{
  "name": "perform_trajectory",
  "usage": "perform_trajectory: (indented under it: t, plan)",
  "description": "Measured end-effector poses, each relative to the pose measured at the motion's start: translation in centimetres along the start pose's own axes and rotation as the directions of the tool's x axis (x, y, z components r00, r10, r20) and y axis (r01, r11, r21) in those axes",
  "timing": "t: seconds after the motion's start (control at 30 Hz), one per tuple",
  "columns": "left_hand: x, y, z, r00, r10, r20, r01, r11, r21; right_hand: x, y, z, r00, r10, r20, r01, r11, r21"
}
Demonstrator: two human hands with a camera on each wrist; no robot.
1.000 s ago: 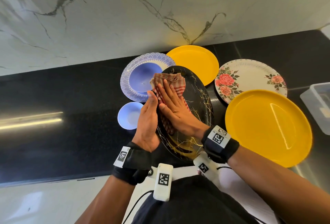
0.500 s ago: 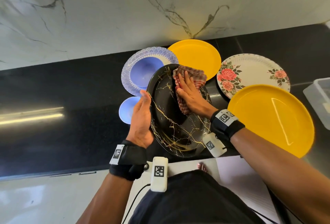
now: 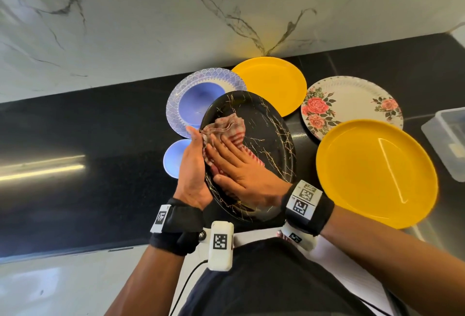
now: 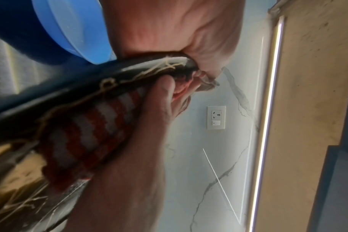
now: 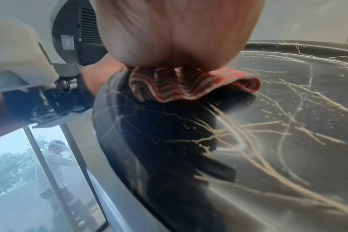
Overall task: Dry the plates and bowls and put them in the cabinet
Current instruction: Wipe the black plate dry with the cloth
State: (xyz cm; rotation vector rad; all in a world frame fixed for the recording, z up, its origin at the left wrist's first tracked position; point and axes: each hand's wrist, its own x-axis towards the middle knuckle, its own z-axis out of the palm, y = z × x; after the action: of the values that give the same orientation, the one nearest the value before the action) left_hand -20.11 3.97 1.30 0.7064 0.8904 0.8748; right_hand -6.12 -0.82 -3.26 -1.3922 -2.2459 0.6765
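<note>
- Head view: your left hand grips the black plate by its left rim, tilted above the counter; your right hand lies flat, pressing the cloth on its face. Unwiped face lies rightward.
- Left wrist: thumb clamps the rim beside the cloth.
- Right wrist: open plate lies ahead.

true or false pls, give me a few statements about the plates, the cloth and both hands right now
1. The right hand presses a striped cloth on the black plate. True.
2. The left hand is off the black plate. False: it holds the plate's edge.
3. Two yellow plates lie on the counter. True.
4. The floral plate is being dried. False: it lies on the counter, untouched.
</note>
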Motion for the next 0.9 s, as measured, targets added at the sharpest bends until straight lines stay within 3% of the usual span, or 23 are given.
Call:
perform_trajectory:
  t: [0.2,0.37,0.53,0.63,0.73,0.83,0.9]
  plan:
    - [-0.5,0.6,0.6,0.997,-0.027,0.074,0.031,0.998,-0.047,0.9,2.9,-1.2,0.994,0.103,-0.033,-0.103,0.995,0.014]
    - [-0.9,0.8,0.6,1.000,-0.011,-0.007,0.010,0.999,-0.047,0.6,8.1,-2.3,0.932,0.361,-0.036,-0.348,0.917,0.195]
    - [-0.7,0.7,0.5,0.999,-0.020,-0.044,0.019,1.000,-0.018,0.1,9.5,-2.0,0.901,0.433,-0.024,-0.410,0.867,0.283]
    - [-0.4,0.7,0.3,0.998,-0.035,-0.050,0.033,0.998,-0.044,0.0,6.7,-2.1,0.930,0.368,0.023,-0.362,0.898,0.250]
    - [0.1,0.8,0.3,0.994,-0.111,0.000,0.111,0.989,-0.097,-0.8,3.5,-1.2,0.982,0.163,0.099,-0.170,0.983,0.063]
    - [0.2,1.0,0.5,0.977,-0.213,0.012,0.212,0.967,-0.143,-2.3,1.3,0.2,0.982,0.001,0.188,0.007,0.999,-0.043]
    - [0.0,1.0,0.6,0.978,-0.204,-0.029,0.199,0.971,-0.133,-3.1,0.7,0.4,0.976,-0.033,0.216,0.038,0.999,-0.021]
